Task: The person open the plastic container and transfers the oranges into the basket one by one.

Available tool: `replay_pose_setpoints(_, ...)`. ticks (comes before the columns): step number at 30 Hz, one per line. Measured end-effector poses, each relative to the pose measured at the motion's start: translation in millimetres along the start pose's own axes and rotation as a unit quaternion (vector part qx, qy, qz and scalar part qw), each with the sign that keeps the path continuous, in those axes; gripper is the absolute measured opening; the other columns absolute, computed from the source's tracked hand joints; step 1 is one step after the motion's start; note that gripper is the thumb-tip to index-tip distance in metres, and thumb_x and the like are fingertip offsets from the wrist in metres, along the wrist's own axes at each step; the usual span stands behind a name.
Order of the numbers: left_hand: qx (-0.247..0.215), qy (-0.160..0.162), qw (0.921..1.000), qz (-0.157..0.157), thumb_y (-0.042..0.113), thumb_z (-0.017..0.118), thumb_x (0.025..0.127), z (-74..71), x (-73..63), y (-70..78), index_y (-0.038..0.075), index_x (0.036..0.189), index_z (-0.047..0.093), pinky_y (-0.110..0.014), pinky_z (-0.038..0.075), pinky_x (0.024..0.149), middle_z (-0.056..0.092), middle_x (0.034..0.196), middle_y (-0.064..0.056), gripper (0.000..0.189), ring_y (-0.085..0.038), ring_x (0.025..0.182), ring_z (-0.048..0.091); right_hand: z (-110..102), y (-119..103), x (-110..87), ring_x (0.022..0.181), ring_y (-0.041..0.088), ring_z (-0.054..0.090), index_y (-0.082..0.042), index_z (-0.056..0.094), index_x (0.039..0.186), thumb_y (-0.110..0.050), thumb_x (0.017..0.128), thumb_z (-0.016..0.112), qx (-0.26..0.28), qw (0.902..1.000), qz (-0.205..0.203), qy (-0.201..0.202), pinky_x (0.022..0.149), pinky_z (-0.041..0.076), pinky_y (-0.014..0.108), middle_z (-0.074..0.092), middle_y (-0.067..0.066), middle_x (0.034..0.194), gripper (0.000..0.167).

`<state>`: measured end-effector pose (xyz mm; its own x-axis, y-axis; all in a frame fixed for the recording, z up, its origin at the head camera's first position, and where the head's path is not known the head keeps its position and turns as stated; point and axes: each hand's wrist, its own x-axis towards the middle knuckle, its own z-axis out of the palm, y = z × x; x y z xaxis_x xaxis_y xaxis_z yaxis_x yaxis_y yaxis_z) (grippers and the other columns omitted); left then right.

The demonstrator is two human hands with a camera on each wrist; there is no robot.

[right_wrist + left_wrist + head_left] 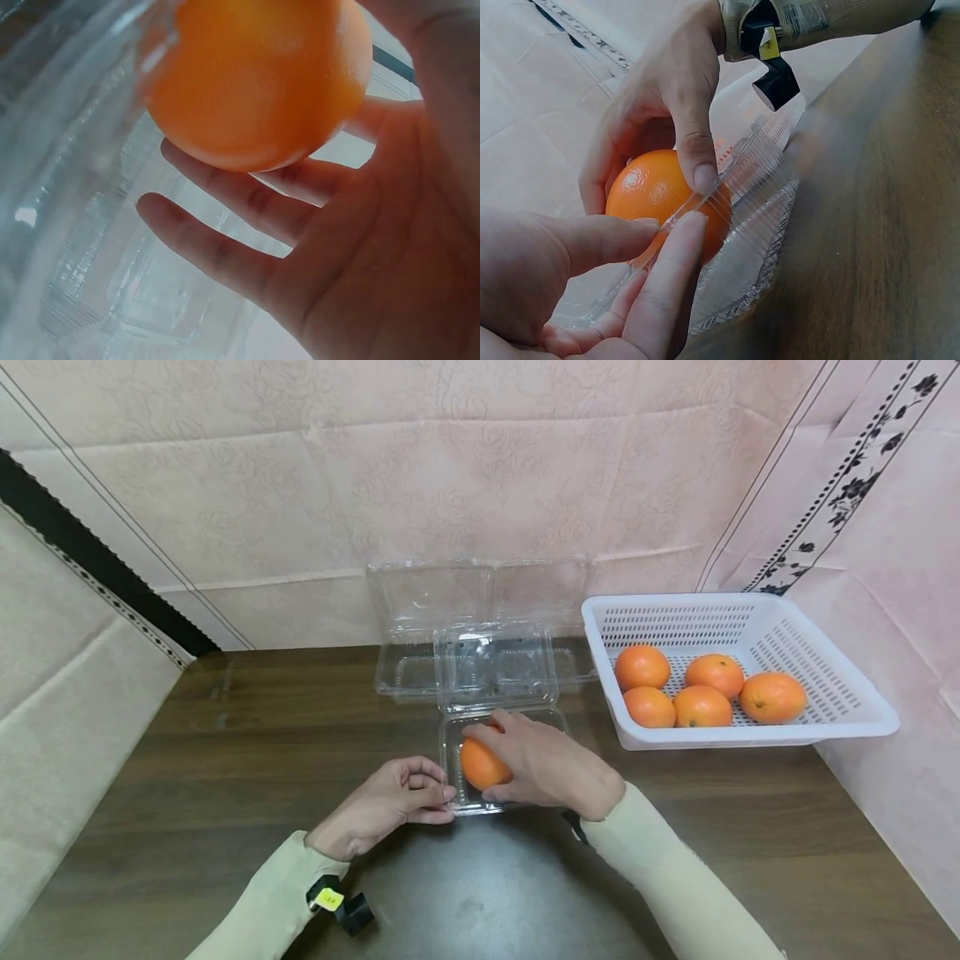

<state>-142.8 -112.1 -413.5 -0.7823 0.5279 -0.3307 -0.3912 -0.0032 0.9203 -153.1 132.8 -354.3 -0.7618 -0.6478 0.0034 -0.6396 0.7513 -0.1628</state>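
Note:
In the head view, a clear plastic clamshell container lies open on the table, its lid tipped back toward the wall. My right hand grips an orange from above, inside the container's near half. Fingers and thumb curve round the fruit; in the right wrist view the orange sits against several fingers. At the near left corner, my left hand pinches the container's rim. The left wrist view shows thumb and finger of that left hand on the thin plastic edge, close in front of the orange.
A white perforated basket with several oranges stands on the right. Behind the clamshell, more clear plastic containers stand open against the cloth-covered wall. The brown wooden table extends to the left.

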Motion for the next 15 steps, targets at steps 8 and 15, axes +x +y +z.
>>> replay_pose_setpoints(8, 0.0, 0.001, 1.0, -0.003, 0.004, 0.069, 0.096, 0.7, 0.1, 0.0, -0.007, 0.118, 0.051, -0.038, 0.064, 0.091, 0.071, 0.097, -0.01, 0.03, -0.019, 0.09, 0.074, -6.4, 0.7, -4.5, 0.095, 0.015, 0.058, -0.025, 0.051, 0.145, -0.043, 0.083, 0.083, 0.009, 0.9999, 0.002, 0.005, 0.084, 0.057, 0.031, 0.056, 0.0, 0.118, 0.072)
replay_pose_setpoints(15, -0.004, -0.002, 1.0, 0.0, 0.004, 0.069, 0.096, 0.1, -0.6, -0.1, -0.009, 0.118, 0.05, -0.037, 0.064, 0.091, 0.072, 0.095, -0.009, 0.032, -0.019, 0.089, 0.074, -14.9, 2.7, -9.0, 0.099, 0.015, 0.057, -0.025, 0.051, 0.146, -0.043, 0.085, 0.082, 0.009, 0.9999, 0.01, 0.011, 0.087, 0.057, 0.032, 0.057, 0.0, 0.122, 0.071)
